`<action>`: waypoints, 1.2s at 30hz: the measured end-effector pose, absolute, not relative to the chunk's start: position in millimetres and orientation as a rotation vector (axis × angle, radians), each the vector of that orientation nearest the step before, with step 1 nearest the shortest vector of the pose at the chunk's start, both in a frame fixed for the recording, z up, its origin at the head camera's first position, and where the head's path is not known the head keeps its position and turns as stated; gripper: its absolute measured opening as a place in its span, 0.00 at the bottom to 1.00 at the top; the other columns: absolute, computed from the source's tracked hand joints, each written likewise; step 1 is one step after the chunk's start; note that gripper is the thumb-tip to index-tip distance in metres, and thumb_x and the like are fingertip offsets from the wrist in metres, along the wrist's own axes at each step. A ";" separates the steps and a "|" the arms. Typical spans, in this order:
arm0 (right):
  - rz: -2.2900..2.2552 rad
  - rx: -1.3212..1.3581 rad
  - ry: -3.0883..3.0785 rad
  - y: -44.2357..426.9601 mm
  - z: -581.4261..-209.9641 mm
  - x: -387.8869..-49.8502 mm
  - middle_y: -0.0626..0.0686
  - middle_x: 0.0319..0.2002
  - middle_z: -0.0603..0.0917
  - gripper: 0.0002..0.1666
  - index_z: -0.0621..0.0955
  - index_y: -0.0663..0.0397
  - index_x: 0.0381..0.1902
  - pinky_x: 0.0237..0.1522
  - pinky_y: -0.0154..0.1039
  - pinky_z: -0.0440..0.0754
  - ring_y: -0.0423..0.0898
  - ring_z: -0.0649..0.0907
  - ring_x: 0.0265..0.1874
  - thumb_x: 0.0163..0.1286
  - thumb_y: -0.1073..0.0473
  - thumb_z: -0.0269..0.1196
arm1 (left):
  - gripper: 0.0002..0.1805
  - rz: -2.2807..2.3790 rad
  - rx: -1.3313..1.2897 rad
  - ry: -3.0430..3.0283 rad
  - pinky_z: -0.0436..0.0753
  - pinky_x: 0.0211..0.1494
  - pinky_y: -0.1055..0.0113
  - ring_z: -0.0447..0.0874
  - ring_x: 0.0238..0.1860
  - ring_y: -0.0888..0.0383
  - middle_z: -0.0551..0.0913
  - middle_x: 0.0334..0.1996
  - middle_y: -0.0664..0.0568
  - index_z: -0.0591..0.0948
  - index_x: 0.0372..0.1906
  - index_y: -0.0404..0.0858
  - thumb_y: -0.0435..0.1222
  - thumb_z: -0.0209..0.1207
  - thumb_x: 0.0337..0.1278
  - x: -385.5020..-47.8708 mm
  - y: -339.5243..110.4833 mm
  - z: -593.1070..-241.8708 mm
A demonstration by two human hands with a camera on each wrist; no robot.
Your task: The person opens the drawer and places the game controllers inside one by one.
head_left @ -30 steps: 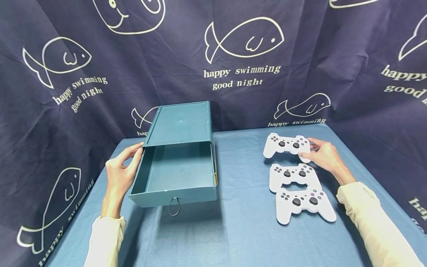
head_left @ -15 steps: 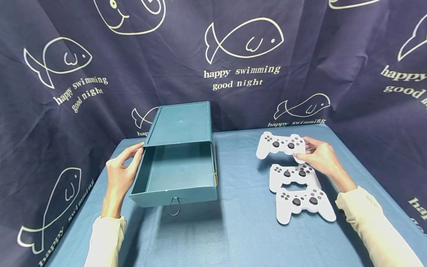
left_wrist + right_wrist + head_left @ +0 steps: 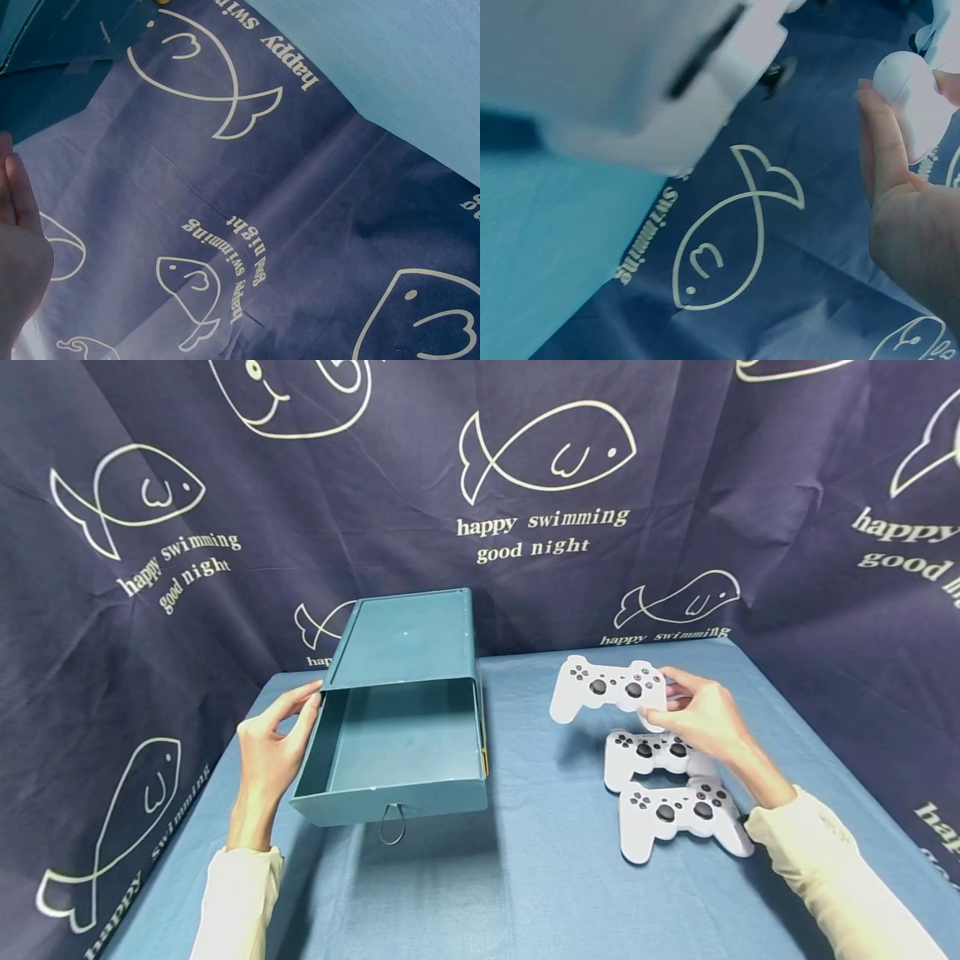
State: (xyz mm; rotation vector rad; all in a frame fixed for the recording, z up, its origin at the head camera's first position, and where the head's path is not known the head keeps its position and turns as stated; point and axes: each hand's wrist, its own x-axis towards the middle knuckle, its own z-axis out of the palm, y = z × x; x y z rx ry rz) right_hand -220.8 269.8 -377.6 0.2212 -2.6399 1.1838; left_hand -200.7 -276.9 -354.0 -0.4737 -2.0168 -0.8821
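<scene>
My right hand (image 3: pixel 703 718) pinches the right grip of a white game controller (image 3: pixel 611 685), held above the table with its front side showing. In the right wrist view, fingers and thumb close round the rounded end of the controller grip (image 3: pixel 904 94). Two more white controllers lie below: one (image 3: pixel 622 768) partly overlapped by the nearer one (image 3: pixel 637 839). At the left, my left hand (image 3: pixel 273 747) holds the front left edge of a teal drawer box (image 3: pixel 405 639) between thumb and fingers. Its drawer (image 3: pixel 408 752) is pulled out, with nothing inside.
A wire loop pull (image 3: pixel 392 827) hangs from the drawer front. Blue cloth (image 3: pixel 536 877) covers the table, with bare cloth between box and controllers. Dark blue curtains (image 3: pixel 547 602) printed with fish stand behind and at both sides.
My right hand has carried the top controller to the left and a little higher off the table. My left hand, the box and the other controllers stay put.
</scene>
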 end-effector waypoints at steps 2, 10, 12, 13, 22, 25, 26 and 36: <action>1.188 0.234 -2.637 265.2 -374.1 -218.2 0.66 0.49 0.86 0.42 0.75 0.65 0.70 0.35 0.24 0.78 0.44 0.87 0.39 0.61 0.55 0.76 | 0.13 -0.884 -0.475 -2.016 0.73 0.36 0.81 0.81 0.41 0.81 0.91 0.40 0.42 0.89 0.52 0.36 0.27 0.65 0.65 -200.9 -277.1 -354.2; 1.187 0.279 -2.634 248.2 -359.8 -205.6 0.66 0.49 0.86 0.41 0.76 0.62 0.70 0.36 0.25 0.78 0.57 0.88 0.42 0.60 0.55 0.75 | 0.14 -0.903 -0.477 -2.000 0.72 0.36 0.82 0.82 0.40 0.80 0.91 0.39 0.43 0.90 0.52 0.36 0.26 0.66 0.64 -200.1 -275.4 -353.6; 1.192 0.291 -2.626 244.3 -356.6 -202.6 0.65 0.49 0.86 0.41 0.76 0.62 0.70 0.36 0.25 0.78 0.55 0.88 0.42 0.60 0.55 0.76 | 0.14 -0.902 -0.478 -1.996 0.72 0.35 0.82 0.82 0.40 0.80 0.91 0.38 0.44 0.90 0.52 0.37 0.25 0.66 0.63 -200.3 -275.4 -353.6; 1.193 0.296 -2.622 242.5 -355.0 -201.1 0.65 0.49 0.86 0.41 0.76 0.61 0.70 0.37 0.25 0.77 0.53 0.88 0.41 0.60 0.55 0.76 | 0.14 -0.903 -0.479 -1.994 0.72 0.35 0.82 0.82 0.40 0.80 0.91 0.38 0.45 0.90 0.51 0.37 0.25 0.66 0.63 -200.5 -275.4 -353.6; 1.238 0.352 -2.571 226.2 -338.7 -188.5 0.63 0.48 0.86 0.41 0.77 0.60 0.70 0.41 0.23 0.77 0.37 0.86 0.38 0.60 0.58 0.76 | 0.14 -0.903 -0.486 -1.984 0.72 0.37 0.83 0.82 0.40 0.80 0.91 0.39 0.45 0.90 0.51 0.37 0.25 0.67 0.62 -201.7 -275.6 -353.9; 1.257 0.369 -2.548 221.9 -333.7 -185.9 0.62 0.47 0.87 0.40 0.77 0.59 0.69 0.41 0.23 0.77 0.34 0.85 0.37 0.59 0.59 0.76 | 0.14 -0.903 -0.487 -1.983 0.72 0.36 0.83 0.82 0.40 0.80 0.91 0.39 0.46 0.90 0.51 0.37 0.25 0.67 0.62 -201.8 -275.5 -354.1; 1.264 0.373 -2.543 220.4 -331.7 -184.9 0.62 0.47 0.87 0.40 0.77 0.58 0.69 0.41 0.23 0.77 0.34 0.85 0.37 0.59 0.59 0.77 | 0.14 -0.903 -0.488 -1.981 0.72 0.35 0.83 0.82 0.40 0.80 0.91 0.39 0.46 0.90 0.51 0.37 0.25 0.67 0.62 -201.8 -275.5 -354.1; 1.350 0.440 -2.505 198.8 -313.6 -175.9 0.59 0.45 0.87 0.37 0.80 0.55 0.67 0.41 0.26 0.79 0.38 0.87 0.36 0.59 0.61 0.76 | 0.14 -0.902 -0.492 -1.973 0.72 0.36 0.83 0.82 0.40 0.81 0.91 0.38 0.45 0.90 0.51 0.36 0.24 0.67 0.62 -202.2 -275.8 -353.2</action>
